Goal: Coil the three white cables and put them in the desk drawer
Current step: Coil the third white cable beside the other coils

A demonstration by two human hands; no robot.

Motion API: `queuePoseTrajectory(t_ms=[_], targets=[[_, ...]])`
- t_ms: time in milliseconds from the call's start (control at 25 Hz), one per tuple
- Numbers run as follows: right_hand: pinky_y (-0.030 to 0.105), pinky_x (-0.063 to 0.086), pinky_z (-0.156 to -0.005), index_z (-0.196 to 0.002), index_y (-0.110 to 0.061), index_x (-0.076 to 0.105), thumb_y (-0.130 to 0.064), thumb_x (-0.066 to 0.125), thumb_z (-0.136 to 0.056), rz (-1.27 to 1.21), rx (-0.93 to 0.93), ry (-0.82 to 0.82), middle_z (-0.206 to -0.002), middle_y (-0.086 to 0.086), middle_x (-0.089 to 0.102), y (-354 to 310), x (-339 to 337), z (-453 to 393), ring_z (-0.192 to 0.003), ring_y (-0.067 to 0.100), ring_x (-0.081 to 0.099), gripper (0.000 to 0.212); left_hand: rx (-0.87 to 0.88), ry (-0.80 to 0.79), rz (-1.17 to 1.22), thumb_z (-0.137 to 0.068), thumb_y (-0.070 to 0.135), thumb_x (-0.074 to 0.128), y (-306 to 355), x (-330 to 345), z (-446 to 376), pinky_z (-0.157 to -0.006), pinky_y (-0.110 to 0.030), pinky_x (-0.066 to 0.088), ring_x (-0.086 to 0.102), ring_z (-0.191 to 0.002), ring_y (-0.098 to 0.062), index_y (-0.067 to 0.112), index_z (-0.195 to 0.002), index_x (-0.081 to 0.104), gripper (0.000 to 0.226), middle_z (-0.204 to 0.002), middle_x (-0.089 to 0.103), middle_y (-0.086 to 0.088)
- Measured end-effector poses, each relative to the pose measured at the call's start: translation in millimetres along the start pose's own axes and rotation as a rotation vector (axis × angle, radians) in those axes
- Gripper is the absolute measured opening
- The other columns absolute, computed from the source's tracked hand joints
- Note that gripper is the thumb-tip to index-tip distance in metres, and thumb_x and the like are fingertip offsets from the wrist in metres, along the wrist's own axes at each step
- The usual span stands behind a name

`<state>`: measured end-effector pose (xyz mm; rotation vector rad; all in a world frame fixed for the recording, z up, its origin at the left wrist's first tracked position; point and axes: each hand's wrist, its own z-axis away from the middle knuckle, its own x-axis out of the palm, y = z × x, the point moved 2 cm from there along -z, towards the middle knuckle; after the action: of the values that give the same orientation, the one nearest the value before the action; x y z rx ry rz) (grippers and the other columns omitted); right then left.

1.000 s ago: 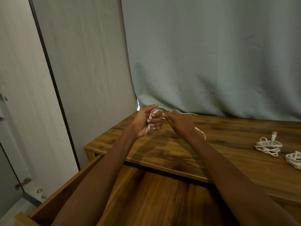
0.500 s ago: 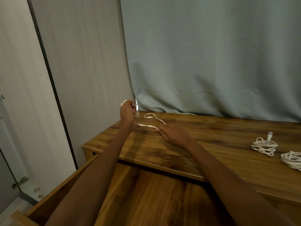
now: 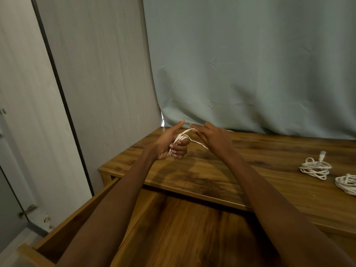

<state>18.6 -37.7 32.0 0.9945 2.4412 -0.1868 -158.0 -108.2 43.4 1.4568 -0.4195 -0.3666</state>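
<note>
White cable [image 3: 183,136] back in loops across left hand [image 3: 170,144], curled fingers gripping; right hand [image 3: 212,136] pinching the tail, closer than before, mid-wrap.

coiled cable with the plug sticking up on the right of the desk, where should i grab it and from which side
Take the coiled cable with the plug across the bunched loops at its middle, coming from above. It lies flat on the desk with nothing over it, and a pinch round all the strands should keep the coil together. Avoid the plug, which would likely let the loops unwind.
</note>
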Motion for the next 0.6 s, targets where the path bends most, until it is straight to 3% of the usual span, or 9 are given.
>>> queuePoseTrajectory(t_ms=[120,280,440,600], targets=[[0.028,0.036,-0.059,-0.125,-0.038,0.066,-0.048,0.041,-0.103,-0.192,0.039,-0.136,-0.099,-0.005,0.072,-7,4,0,-0.085,0.017,0.067,0.035,0.147,-0.144,0.274,-0.104,0.049,0.031,8,7,-1,-0.047,-0.029,0.018,0.016,-0.039,-0.013,0.017,-0.051,0.042,0.063,-0.038,0.018,0.004],[0.036,0.050,-0.071,-0.116,-0.029,0.069,-0.045,0.040,-0.104,-0.382,0.049,-0.229,-0.107,-0.002,0.074,-12,18,3,-0.092,0.019,0.067,0.035,0.493,-0.103,0.538,-0.101,0.030,0.034,16,11,-3,-0.046,-0.028,0.023,0.020,-0.038,-0.013,0.019,-0.050,0.040,0.053,-0.035,0.024,0.004],[0.032,0.041,-0.065,-0.112,-0.024,0.070,-0.041,0.044,-0.104,-0.402,0.085,-0.340,-0.098,0.003,0.073,-8,27,21,-0.084,0.023,0.066,0.033,0.905,0.290,0.775,-0.092,0.024,0.039,33,-7,5,-0.045,-0.027,0.026,0.028,-0.037,-0.013,0.019,-0.050,0.040,0.042,-0.036,0.029,0.004],[0.030,0.034,-0.059,-0.109,-0.033,0.070,-0.051,0.039,-0.103,-0.165,-0.103,-0.390,-0.096,0.001,0.074,-18,26,33,-0.081,0.025,0.067,0.037,0.990,0.752,0.811,-0.097,0.024,0.035,38,-23,3,-0.047,-0.029,0.027,0.028,-0.044,-0.016,0.015,-0.060,0.042,0.039,-0.046,0.033,0.000]])
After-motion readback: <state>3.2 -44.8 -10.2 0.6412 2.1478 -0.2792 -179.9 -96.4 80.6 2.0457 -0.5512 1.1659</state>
